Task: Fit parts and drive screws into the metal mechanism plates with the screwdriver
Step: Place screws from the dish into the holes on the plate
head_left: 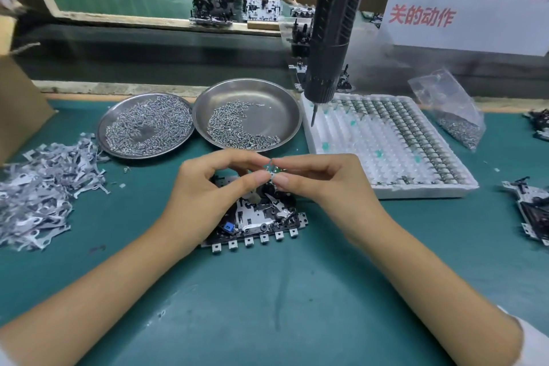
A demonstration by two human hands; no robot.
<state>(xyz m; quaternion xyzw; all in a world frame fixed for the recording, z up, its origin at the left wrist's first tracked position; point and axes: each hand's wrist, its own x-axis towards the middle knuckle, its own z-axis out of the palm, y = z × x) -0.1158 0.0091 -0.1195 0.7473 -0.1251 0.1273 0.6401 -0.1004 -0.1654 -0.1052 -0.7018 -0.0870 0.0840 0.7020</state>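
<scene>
Green bench mat [267,306] at frame centre: left hand [205,196] and right hand [323,184] pinch a small green-and-metal part [272,170] above a mechanism plate [261,223].

I see the green mat [267,306] — plate [255,226] central, two dishes [145,125] behind, tray [386,145] right, scrap [44,187] left.

We see an evenly bright bench under soft overhead light, faint shadows beneath the forearms, glare on the steel dishes [248,116], wide-angle bending at the edges, and smeared blur along the far belt and upper left corner.
</scene>
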